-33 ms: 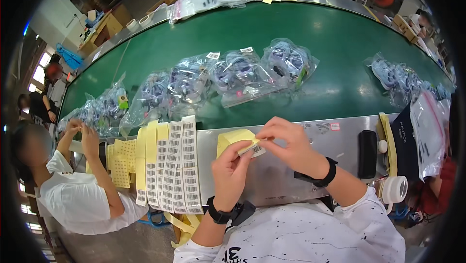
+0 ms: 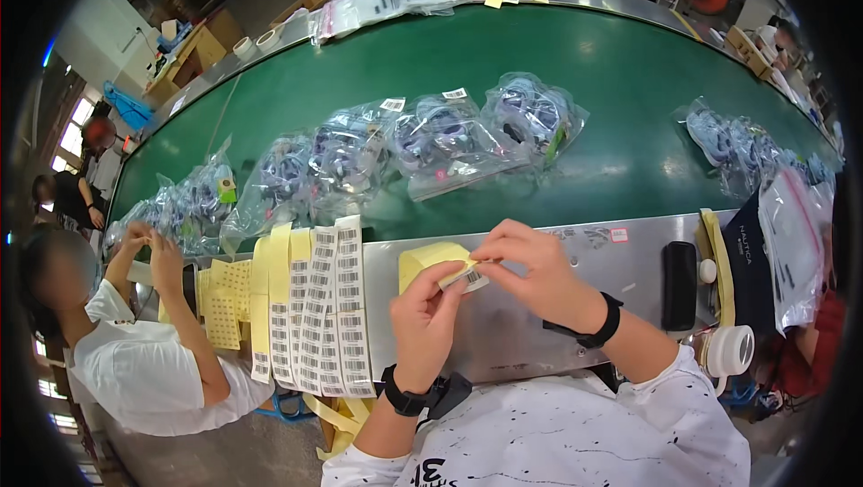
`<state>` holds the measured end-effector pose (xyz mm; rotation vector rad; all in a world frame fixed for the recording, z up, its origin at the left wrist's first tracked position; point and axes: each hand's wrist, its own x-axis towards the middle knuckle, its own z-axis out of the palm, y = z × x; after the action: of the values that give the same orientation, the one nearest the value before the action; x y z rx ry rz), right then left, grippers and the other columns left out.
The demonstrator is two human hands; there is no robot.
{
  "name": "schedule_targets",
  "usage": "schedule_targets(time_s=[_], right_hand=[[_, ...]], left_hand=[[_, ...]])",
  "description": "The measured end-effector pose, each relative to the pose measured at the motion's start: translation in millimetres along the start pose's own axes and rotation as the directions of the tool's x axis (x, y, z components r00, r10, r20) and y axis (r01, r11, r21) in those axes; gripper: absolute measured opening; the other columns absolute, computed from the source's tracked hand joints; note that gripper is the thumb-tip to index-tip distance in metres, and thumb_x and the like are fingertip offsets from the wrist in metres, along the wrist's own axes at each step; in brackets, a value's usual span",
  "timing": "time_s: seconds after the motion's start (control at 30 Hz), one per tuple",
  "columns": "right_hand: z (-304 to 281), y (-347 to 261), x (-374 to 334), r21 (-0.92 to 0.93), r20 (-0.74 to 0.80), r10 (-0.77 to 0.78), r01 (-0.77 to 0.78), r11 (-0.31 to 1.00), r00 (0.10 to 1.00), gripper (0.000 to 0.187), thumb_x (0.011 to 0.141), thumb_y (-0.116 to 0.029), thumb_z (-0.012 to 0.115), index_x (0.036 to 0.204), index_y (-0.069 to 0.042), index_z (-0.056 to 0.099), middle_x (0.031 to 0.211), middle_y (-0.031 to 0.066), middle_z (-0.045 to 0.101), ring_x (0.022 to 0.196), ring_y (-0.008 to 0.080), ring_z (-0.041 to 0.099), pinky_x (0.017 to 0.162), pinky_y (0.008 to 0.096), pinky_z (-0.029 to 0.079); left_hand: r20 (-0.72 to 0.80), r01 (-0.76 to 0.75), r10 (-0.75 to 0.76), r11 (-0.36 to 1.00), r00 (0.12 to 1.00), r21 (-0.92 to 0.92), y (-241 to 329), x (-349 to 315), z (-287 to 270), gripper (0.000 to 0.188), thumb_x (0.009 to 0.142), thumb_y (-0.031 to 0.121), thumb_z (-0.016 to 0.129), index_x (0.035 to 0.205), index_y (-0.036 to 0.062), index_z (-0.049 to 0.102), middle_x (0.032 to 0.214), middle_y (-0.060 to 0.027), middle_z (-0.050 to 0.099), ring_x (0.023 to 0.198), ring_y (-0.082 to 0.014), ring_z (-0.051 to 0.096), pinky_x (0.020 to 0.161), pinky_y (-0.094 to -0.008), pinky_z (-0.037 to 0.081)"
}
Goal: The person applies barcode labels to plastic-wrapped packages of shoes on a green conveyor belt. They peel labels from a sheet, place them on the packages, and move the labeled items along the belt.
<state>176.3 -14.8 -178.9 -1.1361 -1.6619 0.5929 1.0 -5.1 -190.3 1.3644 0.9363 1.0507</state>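
My left hand pinches a yellow backing strip with a white barcode label at its end. The strip is curled over the metal edge of the bench. At the strip's right end, the thumb and forefinger of my right hand are closed in a pinch. Whether they grip the strip or a label's corner cannot be made out. Left of my hands, long strips of barcode labels hang side by side over the bench edge. Beyond lie light-blue shoes in clear plastic bags, two with a barcode label on the bag.
A green conveyor belt runs behind the metal ledge. At right are a black case, a clear jar and plastic bags. A co-worker sits at left beside yellow label sheets. More bagged shoes lie far right.
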Motion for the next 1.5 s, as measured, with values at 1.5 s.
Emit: schedule_targets(time_s=[1.5], right_hand=[[8.9,12.0,-20.5,-0.465,0.032,-0.38,0.351,0.813,0.924,0.032,0.063,-0.003,0.066,0.095,-0.001,0.066,0.089,0.008,0.055,0.077,0.025,0.054,0.067,0.0363,0.045]], left_hand=[[0.036,0.148,-0.145,0.984,0.989,-0.102,-18.8,10.7,-3.5,0.021,0.089,-0.001,0.056,0.109,-0.0052,0.058,0.097,-0.0125,0.066,0.086,-0.0137,0.065,0.075,-0.0259,0.056]])
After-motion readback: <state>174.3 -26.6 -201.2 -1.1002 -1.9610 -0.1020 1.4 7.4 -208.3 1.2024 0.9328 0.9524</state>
